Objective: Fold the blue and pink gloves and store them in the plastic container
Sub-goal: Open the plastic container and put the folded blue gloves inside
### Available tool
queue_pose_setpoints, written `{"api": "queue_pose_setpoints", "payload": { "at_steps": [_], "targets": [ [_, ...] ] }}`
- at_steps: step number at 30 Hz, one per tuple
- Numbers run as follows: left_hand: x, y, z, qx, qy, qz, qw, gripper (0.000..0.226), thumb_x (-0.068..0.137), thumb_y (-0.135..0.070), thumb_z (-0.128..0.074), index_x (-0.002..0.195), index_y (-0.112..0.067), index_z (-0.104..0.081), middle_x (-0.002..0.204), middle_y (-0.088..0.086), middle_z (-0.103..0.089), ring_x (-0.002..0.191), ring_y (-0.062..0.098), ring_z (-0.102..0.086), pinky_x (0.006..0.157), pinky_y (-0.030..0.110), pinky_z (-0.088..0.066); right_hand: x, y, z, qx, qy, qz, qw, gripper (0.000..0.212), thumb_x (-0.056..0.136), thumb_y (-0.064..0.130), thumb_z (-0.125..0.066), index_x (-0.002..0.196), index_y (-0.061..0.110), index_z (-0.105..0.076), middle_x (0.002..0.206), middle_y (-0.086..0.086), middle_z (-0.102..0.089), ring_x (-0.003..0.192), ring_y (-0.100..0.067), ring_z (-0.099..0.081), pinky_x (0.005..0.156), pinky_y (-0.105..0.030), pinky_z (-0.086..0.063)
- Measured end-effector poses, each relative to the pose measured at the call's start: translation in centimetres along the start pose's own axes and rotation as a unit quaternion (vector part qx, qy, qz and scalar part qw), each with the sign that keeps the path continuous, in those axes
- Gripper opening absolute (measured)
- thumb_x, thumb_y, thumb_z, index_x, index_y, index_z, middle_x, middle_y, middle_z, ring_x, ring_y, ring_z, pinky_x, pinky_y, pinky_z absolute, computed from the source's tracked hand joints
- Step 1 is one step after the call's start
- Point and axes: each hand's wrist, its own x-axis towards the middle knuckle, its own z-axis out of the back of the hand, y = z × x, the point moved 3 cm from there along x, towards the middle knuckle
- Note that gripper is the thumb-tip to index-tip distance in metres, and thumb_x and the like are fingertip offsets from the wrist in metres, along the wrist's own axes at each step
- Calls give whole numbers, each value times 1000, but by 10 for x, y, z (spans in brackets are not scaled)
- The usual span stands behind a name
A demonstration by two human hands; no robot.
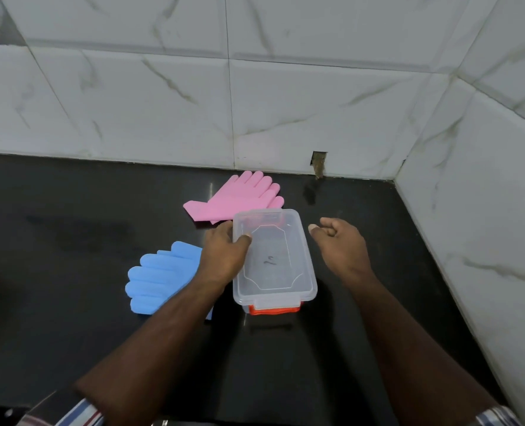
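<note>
Head view. A clear plastic container [273, 259] with its lid on sits at the centre of the frame on a black countertop [71, 241]. An orange-red base edge shows under the container's lower end.

The left hand [224, 256] grips the container's left rim, thumb curled over the lid's edge and the fingers hidden down the left side. Its forearm runs down to the lower left of the frame, where a striped sleeve [83, 413] shows.

The right hand [338, 244] hovers just right of the container, apart from it. Its fingers are curled in toward the palm, thumb extended toward the container, and it holds nothing.

The pink gloves [233, 199] lie flat on the countertop just above and left of the container, fingers pointing toward the upper right; their lower edge passes behind the container's upper left corner. The blue gloves [163, 278] lie flat at left of centre, fingers pointing left, partly covered by the left wrist and forearm. Neither pair is folded.

White marble-patterned wall tiles [285, 103] fill the upper frame and the right side. A small chipped gap [319, 162] shows at the base of the tiles, above the container.
</note>
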Motion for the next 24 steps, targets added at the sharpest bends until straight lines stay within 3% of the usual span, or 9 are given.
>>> {"api": "queue_pose_setpoints", "payload": {
  "at_steps": [4, 5, 7, 9, 14, 17, 21, 24],
  "targets": [
    [3, 5, 2, -27, -8, 11, 1000, 24, 99, -16, -56, 120, -17, -66, 111, 1, -70, 99, 20, -69, 90, 45, -58, 18, 15, -28, 33, 35, -23, 999, 54, 92, 36, -61, 139, 12, -51, 119, -1, -67, 109, -17, -63, 99, -37, -49],
    [4, 4, 1, -30, -8, 10, 999, 24, 100, -15, -55, 121, -17, -67, 110, 2, -72, 98, 20, -69, 90, 45, -58, 23, 17, -34, 32, 35, -34, 998, 49, 92, 35, -60, 134, 10, -56, 114, -1, -68, 108, -20, -63, 97, -39, -50],
    [6, 2, -1, -24, -13, 5, 1000, 25, 101, -16, -53, 122, -17, -68, 111, 2, -73, 98, 21, -70, 91, 45, -58, 31, 15, -44, 25, 23, -46, 998, 30, 91, 33, -58, 102, 8, -68, 92, -4, -67, 90, -25, -64, 80, -39, -52],
    [7, 3, -5, -6, -20, -6, 1000, 25, 102, -20, -51, 119, -21, -69, 110, 2, -72, 96, 20, -69, 89, 45, -59, 33, 12, -51, 16, 2, -50, 999, 26, 91, 31, -56, 87, 8, -67, 84, -6, -67, 80, -27, -64, 69, -36, -49],
    [13, 18, -12, 21, -32, -24, 999, 28, 101, -36, -45, 118, -33, -67, 116, 1, -66, 95, 17, -69, 88, 44, -60, 31, 8, -58, -43, -46, -21, 998, 33, 95, 34, -51, 105, 8, -67, 106, -10, -64, 90, -26, -63, 82, -39, -54],
    [16, 22, -14, 26, -38, -28, 999, 29, 101, -39, -45, 120, -33, -66, 116, 1, -66, 96, 18, -69, 89, 44, -60, 30, 9, -58, -80, -55, 1, 995, 32, 99, 28, -46, 112, 6, -65, 111, -11, -58, 96, -27, -60, 85, -36, -50],
    [16, 22, -15, 22, -35, -21, 999, 28, 102, -39, -48, 124, -32, -64, 119, -2, -64, 99, 18, -67, 92, 44, -58, 30, 9, -59, -111, -75, 22, 991, 31, 101, 28, -45, 114, 8, -65, 113, -9, -58, 95, -23, -61, 88, -41, -55],
    [16, 19, -14, 23, -37, -14, 999, 30, 104, -32, -46, 130, -26, -60, 122, -7, -51, 102, 13, -57, 98, 30, -45, 30, 8, -59, -132, -85, 39, 987, 30, 102, 29, -44, 114, 10, -65, 111, -8, -59, 98, -21, -60, 88, -40, -55]
  ]
}}
